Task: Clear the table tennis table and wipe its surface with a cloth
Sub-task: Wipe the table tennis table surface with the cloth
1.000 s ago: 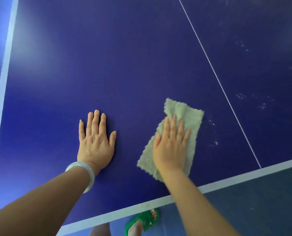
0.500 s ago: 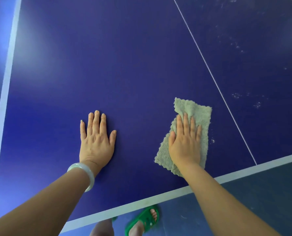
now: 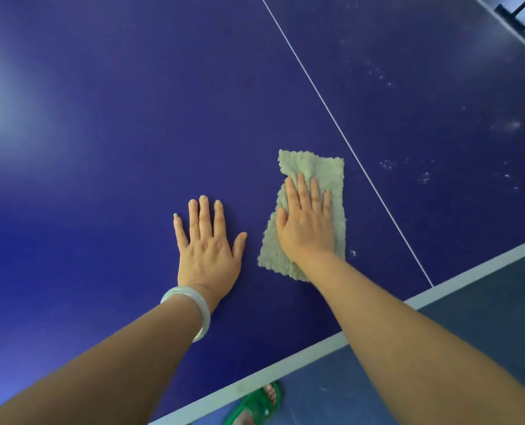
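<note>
The dark blue table tennis table [image 3: 108, 154] fills most of the view. A pale green cloth [image 3: 322, 170] lies flat on it, just left of the thin white centre line [image 3: 341, 133]. My right hand [image 3: 305, 225] presses on the cloth with straight fingers. My left hand [image 3: 207, 243] rests flat on the bare table beside the cloth, fingers spread, with a pale bangle [image 3: 190, 308] at the wrist.
White specks [image 3: 423, 177] and smears dot the surface right of the centre line. The white end line [image 3: 316, 348] marks the near edge; below it are grey-blue floor and a foot in a green sandal [image 3: 255, 406]. A dark frame [image 3: 512, 10] shows at top right.
My right hand slid the cloth to the right and then back left, closer to my left hand. The left hand stayed flat in place. The view shifted a little.
</note>
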`<state>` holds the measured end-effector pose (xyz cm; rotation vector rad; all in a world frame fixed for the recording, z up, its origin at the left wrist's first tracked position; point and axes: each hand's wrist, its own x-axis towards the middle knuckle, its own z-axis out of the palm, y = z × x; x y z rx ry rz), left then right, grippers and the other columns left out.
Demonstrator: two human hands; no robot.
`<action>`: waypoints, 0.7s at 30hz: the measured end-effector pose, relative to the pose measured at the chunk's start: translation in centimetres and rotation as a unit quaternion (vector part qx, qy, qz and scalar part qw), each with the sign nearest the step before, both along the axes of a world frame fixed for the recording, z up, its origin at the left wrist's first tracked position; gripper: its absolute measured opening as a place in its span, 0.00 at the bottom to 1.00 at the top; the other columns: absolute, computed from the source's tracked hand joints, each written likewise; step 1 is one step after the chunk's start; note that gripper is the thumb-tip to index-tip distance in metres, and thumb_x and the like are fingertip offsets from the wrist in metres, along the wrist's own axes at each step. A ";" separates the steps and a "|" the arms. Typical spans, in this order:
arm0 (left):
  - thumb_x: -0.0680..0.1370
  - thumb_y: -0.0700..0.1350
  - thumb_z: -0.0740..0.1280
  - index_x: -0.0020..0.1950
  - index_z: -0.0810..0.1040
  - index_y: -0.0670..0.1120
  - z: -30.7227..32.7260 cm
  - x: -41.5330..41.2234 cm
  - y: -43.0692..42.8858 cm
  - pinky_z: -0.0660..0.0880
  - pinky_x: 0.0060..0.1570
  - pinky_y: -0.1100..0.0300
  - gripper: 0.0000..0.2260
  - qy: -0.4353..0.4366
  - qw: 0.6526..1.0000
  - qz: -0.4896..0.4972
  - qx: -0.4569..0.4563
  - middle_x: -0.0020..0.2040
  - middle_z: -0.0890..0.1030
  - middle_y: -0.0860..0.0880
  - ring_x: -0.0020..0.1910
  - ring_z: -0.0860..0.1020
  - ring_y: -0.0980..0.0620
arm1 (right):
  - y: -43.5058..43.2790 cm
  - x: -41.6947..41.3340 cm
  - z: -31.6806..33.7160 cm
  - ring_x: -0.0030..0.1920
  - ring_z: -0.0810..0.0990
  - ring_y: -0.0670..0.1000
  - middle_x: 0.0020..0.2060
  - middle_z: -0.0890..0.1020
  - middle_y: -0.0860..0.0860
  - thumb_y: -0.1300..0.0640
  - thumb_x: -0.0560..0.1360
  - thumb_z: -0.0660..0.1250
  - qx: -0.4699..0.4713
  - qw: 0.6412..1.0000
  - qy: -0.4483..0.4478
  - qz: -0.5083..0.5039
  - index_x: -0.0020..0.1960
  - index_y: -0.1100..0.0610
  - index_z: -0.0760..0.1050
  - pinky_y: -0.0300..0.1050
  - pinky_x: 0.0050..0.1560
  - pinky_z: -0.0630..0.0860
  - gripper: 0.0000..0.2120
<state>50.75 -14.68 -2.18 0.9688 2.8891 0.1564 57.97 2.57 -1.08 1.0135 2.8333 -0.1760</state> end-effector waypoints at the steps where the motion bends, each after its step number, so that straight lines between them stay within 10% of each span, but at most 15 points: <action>1: 0.81 0.63 0.42 0.81 0.51 0.43 0.0 -0.1 0.0 0.43 0.77 0.39 0.34 0.001 1.000 0.001 0.003 0.81 0.50 0.42 0.80 0.44 0.44 | 1.4 -1.3 -0.1 0.80 0.38 0.55 0.81 0.42 0.51 0.45 0.81 0.38 0.001 1.000 -0.001 -0.001 0.81 0.53 0.40 0.59 0.79 0.41 0.30; 11: 0.80 0.62 0.45 0.80 0.56 0.42 -0.1 0.1 0.2 0.47 0.76 0.38 0.34 0.001 1.000 0.010 0.008 0.80 0.54 0.41 0.80 0.48 0.43 | 5.4 0.1 0.3 0.79 0.37 0.58 0.80 0.40 0.55 0.43 0.83 0.39 -0.017 0.986 -0.012 -0.165 0.81 0.56 0.38 0.64 0.77 0.38 0.31; 21: 0.81 0.61 0.46 0.80 0.56 0.42 0.0 0.3 0.3 0.50 0.76 0.38 0.32 0.013 1.000 0.005 -0.006 0.80 0.55 0.41 0.80 0.49 0.43 | 4.7 -11.9 0.3 0.80 0.39 0.56 0.81 0.42 0.49 0.44 0.84 0.42 -0.004 0.972 0.003 0.236 0.80 0.42 0.40 0.63 0.77 0.38 0.26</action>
